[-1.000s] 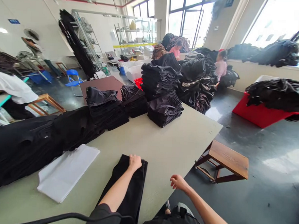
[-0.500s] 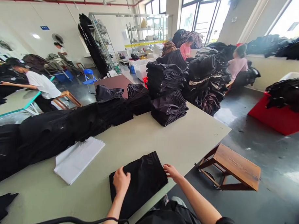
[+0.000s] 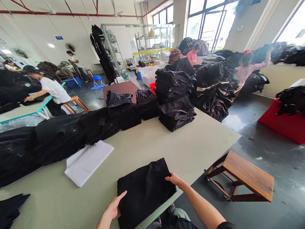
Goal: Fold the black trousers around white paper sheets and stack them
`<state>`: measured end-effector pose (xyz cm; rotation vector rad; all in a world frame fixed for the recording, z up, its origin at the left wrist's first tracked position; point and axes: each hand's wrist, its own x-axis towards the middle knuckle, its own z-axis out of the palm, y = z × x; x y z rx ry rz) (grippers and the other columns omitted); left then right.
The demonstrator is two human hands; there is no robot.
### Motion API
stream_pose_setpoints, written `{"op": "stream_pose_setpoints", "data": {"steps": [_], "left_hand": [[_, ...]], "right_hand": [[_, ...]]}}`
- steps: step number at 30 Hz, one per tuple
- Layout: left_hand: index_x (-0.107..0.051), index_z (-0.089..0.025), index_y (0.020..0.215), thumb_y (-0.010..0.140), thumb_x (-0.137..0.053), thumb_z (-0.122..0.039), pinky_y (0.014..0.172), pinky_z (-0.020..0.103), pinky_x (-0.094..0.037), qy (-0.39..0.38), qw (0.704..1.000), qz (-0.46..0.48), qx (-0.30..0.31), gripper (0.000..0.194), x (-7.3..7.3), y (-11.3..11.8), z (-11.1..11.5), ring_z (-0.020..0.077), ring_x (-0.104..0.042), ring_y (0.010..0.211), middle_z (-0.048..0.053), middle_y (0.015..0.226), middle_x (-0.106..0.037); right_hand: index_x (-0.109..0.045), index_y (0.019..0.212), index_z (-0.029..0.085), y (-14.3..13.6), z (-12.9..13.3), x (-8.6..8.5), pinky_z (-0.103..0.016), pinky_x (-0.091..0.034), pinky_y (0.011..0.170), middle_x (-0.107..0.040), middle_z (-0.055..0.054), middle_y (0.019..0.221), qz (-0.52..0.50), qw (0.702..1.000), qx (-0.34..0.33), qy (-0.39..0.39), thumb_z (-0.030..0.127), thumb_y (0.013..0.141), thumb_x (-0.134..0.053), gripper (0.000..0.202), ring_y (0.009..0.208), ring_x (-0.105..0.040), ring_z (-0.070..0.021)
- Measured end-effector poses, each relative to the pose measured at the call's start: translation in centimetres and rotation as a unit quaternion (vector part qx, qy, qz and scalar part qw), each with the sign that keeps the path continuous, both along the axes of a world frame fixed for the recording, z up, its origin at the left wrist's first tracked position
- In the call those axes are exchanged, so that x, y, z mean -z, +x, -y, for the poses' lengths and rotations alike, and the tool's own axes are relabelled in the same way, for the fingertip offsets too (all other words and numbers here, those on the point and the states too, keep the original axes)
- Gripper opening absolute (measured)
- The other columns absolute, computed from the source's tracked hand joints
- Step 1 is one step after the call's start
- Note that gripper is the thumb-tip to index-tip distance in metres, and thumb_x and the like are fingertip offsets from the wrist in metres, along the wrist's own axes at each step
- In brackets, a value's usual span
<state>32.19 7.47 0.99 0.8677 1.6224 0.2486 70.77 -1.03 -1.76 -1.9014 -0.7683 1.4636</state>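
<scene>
On the pale table (image 3: 203, 146), we seem to be squaring the folded black garment (image 3: 147, 191): left hand (image 3: 113, 207) at one side, thumb spread; right hand (image 3: 175, 179) touching the other. We cannot tell whether either clamps. The next move calls for even, two-sided pressure.

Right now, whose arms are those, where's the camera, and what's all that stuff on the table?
There's no machine: those are a person's bare arms. The camera is worn on their head, looking forward and down. A folded black garment lies in front of them on the pale table. The left hand touches its left side, thumb on top; the right hand touches its right edge. How tightly they hold it, I can't tell. Also on the table are a flat white pile, a row of dark clothes and a folded stack.
</scene>
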Motion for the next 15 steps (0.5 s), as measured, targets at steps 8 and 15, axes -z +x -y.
{"op": "stream_pose_setpoints", "data": {"steps": [8,15], "left_hand": [[-0.078,-0.024,0.109,0.073,-0.072,-0.058,0.109,0.047,-0.054,-0.126,0.976,0.173,-0.046,0.050,1.4,-2.0,2.3,0.0358,-0.065,0.128,0.012,0.119,-0.078],[-0.078,-0.025,0.102,0.073,-0.076,-0.053,0.106,0.042,-0.056,-0.078,0.988,0.103,-0.081,0.040,0.9,-0.6,2.9,0.0341,-0.066,0.127,0.012,0.114,-0.079]], "right_hand": [[-0.074,0.093,0.017,-0.9,1.0,-0.2,-0.033,-0.058,0.082,-0.078,-0.005,0.090,0.004,1.000,0.025,0.016,0.028,0.072,-0.070,0.023,0.095,-0.073,-0.0253],[-0.074,0.094,0.017,-0.5,1.2,-1.4,-0.029,-0.058,0.075,-0.078,-0.005,0.088,-0.016,1.000,0.002,0.009,0.030,0.074,-0.072,0.024,0.088,-0.075,-0.0226]]}}
